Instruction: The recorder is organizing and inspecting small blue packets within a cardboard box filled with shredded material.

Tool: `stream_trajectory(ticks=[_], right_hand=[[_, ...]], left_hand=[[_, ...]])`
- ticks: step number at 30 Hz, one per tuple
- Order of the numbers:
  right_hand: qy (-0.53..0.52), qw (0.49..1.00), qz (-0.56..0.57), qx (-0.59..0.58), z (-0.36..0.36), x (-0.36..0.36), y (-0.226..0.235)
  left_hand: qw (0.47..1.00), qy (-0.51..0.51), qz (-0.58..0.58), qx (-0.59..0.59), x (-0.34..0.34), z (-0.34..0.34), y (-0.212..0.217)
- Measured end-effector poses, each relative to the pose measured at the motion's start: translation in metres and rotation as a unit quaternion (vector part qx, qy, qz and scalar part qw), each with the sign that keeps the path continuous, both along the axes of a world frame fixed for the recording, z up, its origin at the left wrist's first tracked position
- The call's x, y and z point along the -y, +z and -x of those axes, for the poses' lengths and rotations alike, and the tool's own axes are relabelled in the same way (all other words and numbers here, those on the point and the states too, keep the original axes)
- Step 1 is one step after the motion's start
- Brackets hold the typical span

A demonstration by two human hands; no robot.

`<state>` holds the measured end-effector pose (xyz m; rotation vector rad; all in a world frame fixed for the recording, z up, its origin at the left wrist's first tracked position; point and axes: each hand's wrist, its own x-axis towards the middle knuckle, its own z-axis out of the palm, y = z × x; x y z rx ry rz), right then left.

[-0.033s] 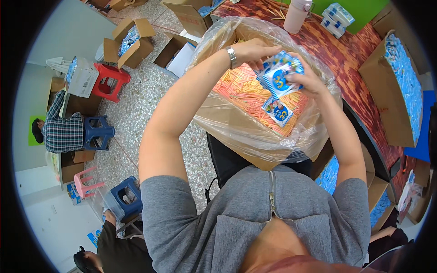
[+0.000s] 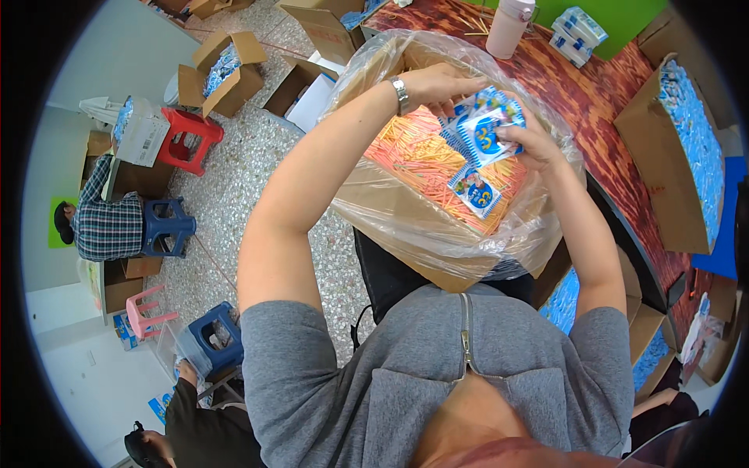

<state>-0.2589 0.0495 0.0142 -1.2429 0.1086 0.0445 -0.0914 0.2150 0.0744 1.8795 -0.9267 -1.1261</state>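
Note:
My right hand (image 2: 538, 140) is closed around a small bunch of blue-and-white printed packets (image 2: 484, 134), its thumb pressed on the front one. My left hand (image 2: 443, 87), with a metal watch on the wrist, curves its fingers around the upper left edge of the same bunch; some of its fingertips are hidden. Beneath both hands lies a cardboard box (image 2: 425, 207) lined with clear plastic, holding many thin pink and yellow sticks (image 2: 409, 152). One loose packet (image 2: 476, 191) rests on the sticks, just below the bunch.
A pale pink bottle (image 2: 511, 30) and stacked small packs (image 2: 577, 35) stand on the red-brown table (image 2: 601, 109). A carton (image 2: 663, 171) of blue packets is at right. Stools, including a red one (image 2: 191, 140), more cartons and two people (image 2: 113, 210) occupy the left side.
The bunch of packets and my right hand have shifted very slightly to the right, and the front packet is turned a little. The loose packet and the box have stayed put.

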Motion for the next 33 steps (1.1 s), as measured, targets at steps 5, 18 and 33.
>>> stream_trajectory(ticks=[5, 18, 33], right_hand=[[-0.031, 0.990, -0.135, 0.017, 0.014, 0.015, 0.004], [-0.079, 0.978, -0.171, 0.091, 0.039, 0.051, 0.045], [-0.090, 0.961, -0.214, 0.149, 0.067, 0.069, 0.024]], left_hand=[[0.996, -0.016, 0.087, 0.031, 0.013, 0.003, 0.027], [0.948, 0.219, 0.047, -0.227, -0.004, 0.063, -0.022], [0.914, -0.217, -0.143, 0.311, -0.045, 0.021, -0.062]])
